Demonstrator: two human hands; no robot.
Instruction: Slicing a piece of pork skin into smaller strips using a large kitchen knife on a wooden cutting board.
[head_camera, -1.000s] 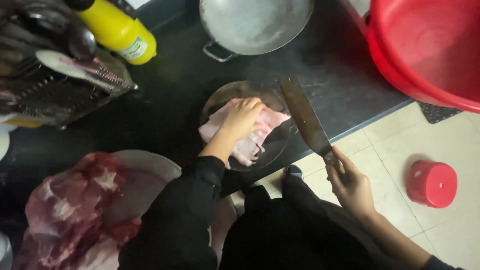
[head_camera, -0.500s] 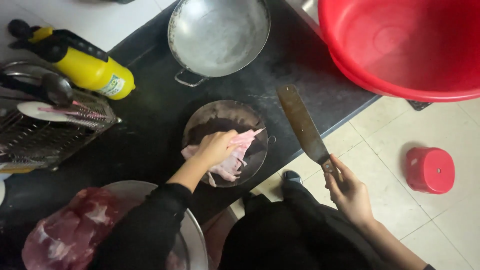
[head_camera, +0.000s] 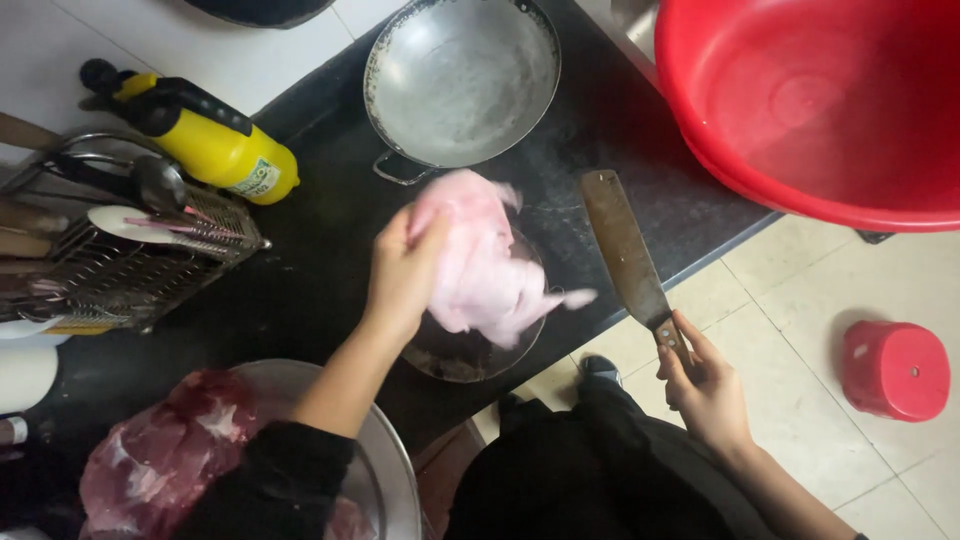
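Note:
My left hand (head_camera: 403, 270) grips a pale pink piece of raw meat (head_camera: 480, 265), lifted and blurred above a round dark chopping block (head_camera: 455, 352) on the black counter (head_camera: 320, 270). Off to the right, my right hand (head_camera: 702, 385) holds the handle of a cleaver (head_camera: 625, 255), whose broad blade lies over the counter's edge, pointing away from me. The meat hides most of the block.
An empty metal wok (head_camera: 460, 80) sits behind the block. A big red basin (head_camera: 810, 100) is at the far right. A yellow bottle (head_camera: 215, 150) and a wire utensil rack (head_camera: 110, 265) stand left. A metal bowl (head_camera: 390, 470) with dark red meat (head_camera: 165, 460) is near me. A red stool (head_camera: 895, 370) stands on the floor.
My left hand has lifted the pink meat off the chopping block, up and slightly away from me. The cleaver in my right hand has stayed about where it was.

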